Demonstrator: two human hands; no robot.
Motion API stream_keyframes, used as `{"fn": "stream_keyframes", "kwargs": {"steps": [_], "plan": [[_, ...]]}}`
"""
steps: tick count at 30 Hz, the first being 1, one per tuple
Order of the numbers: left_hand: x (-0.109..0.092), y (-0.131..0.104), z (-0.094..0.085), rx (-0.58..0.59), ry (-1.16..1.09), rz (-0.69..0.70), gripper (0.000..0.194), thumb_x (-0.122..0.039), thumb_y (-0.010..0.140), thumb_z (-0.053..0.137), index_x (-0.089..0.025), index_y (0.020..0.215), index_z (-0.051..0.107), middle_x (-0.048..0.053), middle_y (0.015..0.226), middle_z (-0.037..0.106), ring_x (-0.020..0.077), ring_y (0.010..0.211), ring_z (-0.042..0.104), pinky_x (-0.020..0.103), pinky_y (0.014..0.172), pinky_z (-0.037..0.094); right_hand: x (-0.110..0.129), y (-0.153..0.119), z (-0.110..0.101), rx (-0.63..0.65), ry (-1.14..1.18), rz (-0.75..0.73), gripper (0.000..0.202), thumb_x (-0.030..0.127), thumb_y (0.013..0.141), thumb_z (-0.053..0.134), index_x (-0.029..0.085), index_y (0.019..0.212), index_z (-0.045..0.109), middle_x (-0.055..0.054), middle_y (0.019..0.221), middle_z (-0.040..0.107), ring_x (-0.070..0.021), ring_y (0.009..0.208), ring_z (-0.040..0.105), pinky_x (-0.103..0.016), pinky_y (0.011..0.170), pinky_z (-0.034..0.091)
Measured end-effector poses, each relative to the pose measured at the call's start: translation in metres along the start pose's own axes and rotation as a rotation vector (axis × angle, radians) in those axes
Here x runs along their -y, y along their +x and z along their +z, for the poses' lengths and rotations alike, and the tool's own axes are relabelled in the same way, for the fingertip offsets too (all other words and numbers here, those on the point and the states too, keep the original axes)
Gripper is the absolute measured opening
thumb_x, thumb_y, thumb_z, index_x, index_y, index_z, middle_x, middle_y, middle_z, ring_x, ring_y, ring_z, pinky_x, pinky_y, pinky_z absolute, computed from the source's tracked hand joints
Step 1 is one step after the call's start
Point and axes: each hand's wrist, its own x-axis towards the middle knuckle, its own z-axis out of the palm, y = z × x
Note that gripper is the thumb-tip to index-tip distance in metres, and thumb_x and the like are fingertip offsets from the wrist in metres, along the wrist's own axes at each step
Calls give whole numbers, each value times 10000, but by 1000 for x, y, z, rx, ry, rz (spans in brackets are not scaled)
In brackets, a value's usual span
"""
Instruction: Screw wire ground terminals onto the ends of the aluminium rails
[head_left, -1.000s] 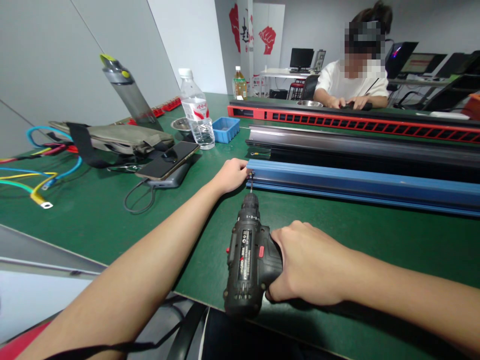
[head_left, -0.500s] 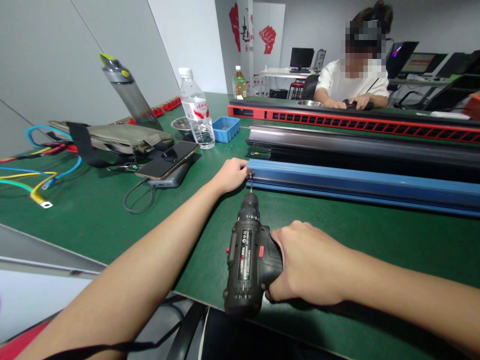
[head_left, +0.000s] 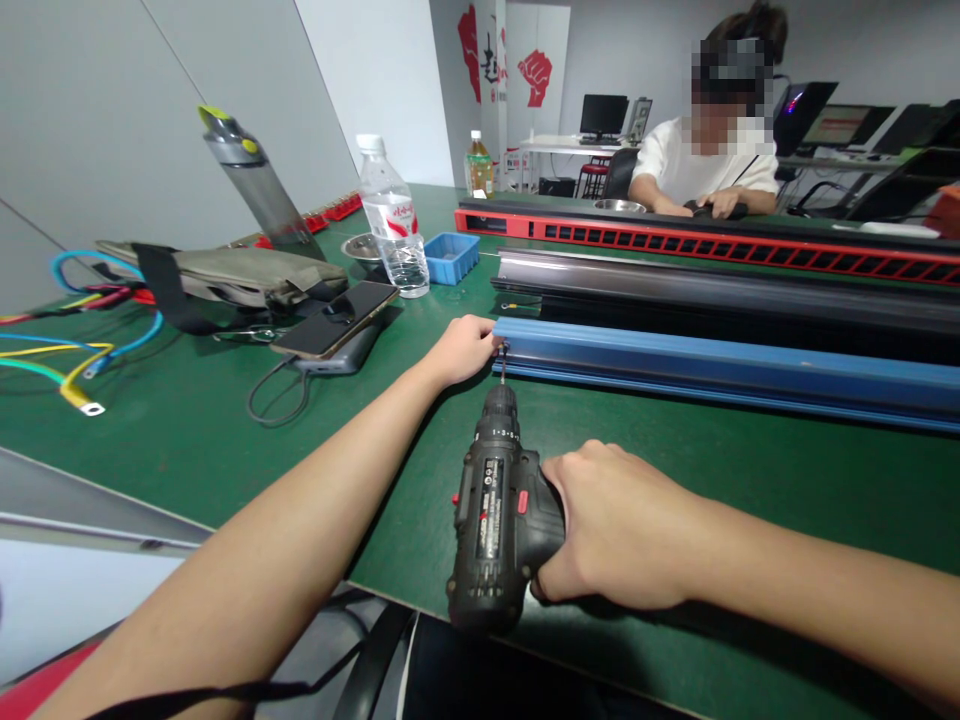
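Observation:
A long blue metal profile [head_left: 720,372] lies across the green table [head_left: 420,450], its left end toward the middle of the view. My left hand [head_left: 466,350] is closed on that left end; its fingertips are partly hidden behind the profile. My right hand [head_left: 615,530] is wrapped round the grip of a black power drill [head_left: 487,520]. The drill points away from me, and its thin bit [head_left: 503,370] meets the front of the profile near the left end, close to my left fingers. What the bit's tip touches is too small to tell.
Behind the profile lie a dark grey rail [head_left: 675,285] and a red-and-black rail [head_left: 705,243]. To the left are a water bottle [head_left: 394,220], blue tray [head_left: 454,260], phone [head_left: 337,318], bag [head_left: 232,272] and cables [head_left: 71,375]. A person [head_left: 705,170] sits across the table.

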Motion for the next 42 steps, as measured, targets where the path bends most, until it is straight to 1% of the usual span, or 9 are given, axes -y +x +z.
{"fn": "stream_keyframes", "kwargs": {"steps": [5, 11, 18, 23, 29, 33, 38, 42], "plan": [[0, 0, 0, 2, -7, 3, 337, -385, 816, 426, -169, 570, 507, 7, 579, 532, 147, 635, 473, 253, 610, 326, 0, 0, 1, 3, -3, 4, 289, 470, 616, 745, 204, 718, 695, -32, 599, 642, -166, 493, 518, -277, 456, 295], [1, 1, 1, 2, 19, -14, 339, -373, 829, 420, -163, 579, 511, -4, 593, 513, 145, 641, 468, 254, 619, 325, 0, 2, 0, -5, 3, -2, 279, 458, 615, 744, 201, 706, 686, -21, 583, 627, -147, 471, 482, -272, 453, 283], [0, 0, 0, -3, 20, -3, 348, -386, 824, 413, -163, 572, 506, -7, 586, 501, 143, 636, 461, 251, 606, 317, 0, 0, 0, 18, -7, 13, 291, 472, 631, 743, 204, 741, 710, -39, 637, 669, -176, 523, 548, -279, 475, 314], [0, 0, 0, 0, 13, -4, 337, -380, 815, 418, -166, 569, 503, -10, 584, 502, 143, 635, 454, 250, 607, 322, 1, 0, 0, 12, -4, 19, 292, 471, 619, 749, 203, 725, 699, -33, 615, 655, -168, 498, 528, -276, 460, 300], [0, 0, 0, 1, -5, -2, 323, -381, 803, 421, -170, 572, 504, -3, 586, 515, 147, 640, 455, 254, 611, 326, 0, 0, 0, 16, -12, 15, 289, 468, 627, 744, 204, 739, 707, -40, 637, 668, -173, 519, 543, -277, 469, 301], [1, 1, 0, 2, -10, -2, 322, -383, 801, 424, -170, 572, 500, -4, 587, 508, 142, 638, 444, 252, 612, 319, 0, 1, 0, 15, -5, 8, 291, 475, 624, 746, 206, 723, 695, -29, 616, 652, -163, 503, 523, -273, 463, 301], [0, 1, 0, -3, -1, -9, 332, -371, 812, 432, -167, 563, 508, -3, 579, 511, 144, 633, 460, 251, 609, 326, -1, 1, 1, -21, 7, -7, 271, 457, 606, 751, 212, 682, 663, -7, 564, 610, -142, 459, 466, -267, 447, 283], [-1, 0, 0, -2, 5, 2, 355, -392, 821, 430, -168, 557, 505, -6, 570, 504, 145, 636, 452, 253, 606, 314, -1, 1, 2, -14, -4, -5, 274, 464, 615, 746, 212, 698, 675, -17, 581, 628, -155, 478, 499, -274, 454, 289]]}}
